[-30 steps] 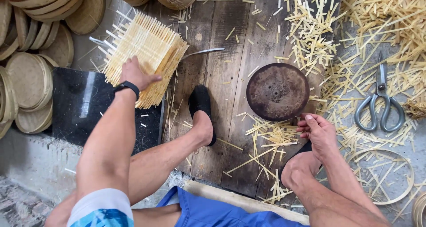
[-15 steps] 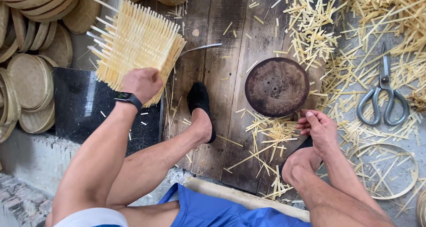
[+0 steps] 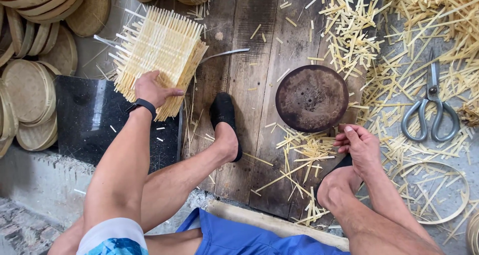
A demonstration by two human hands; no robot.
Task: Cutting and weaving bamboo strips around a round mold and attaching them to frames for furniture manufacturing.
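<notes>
My left hand [image 3: 152,88] grips the near edge of a square woven bamboo mat [image 3: 159,45], the top one of a small stack with loose strip ends sticking out all round. My right hand [image 3: 359,145] rests by my right foot, fingers curled with nothing visible in them, its thumb just below the rim of a round, dark, rusty metal disc [image 3: 312,98] lying on the wooden boards [image 3: 259,60]. My left foot in a black shoe [image 3: 224,115] lies between the mat stack and the disc.
Round woven trays [image 3: 30,85] are stacked along the left and top edges. A black stone slab [image 3: 90,120] lies under my left arm. Large scissors [image 3: 431,110], a bamboo hoop [image 3: 434,190] and several cut bamboo strips [image 3: 349,35] litter the right side.
My left hand has taken hold of the top mat and tilted its near edge up off the stack. My right hand has stayed by the disc.
</notes>
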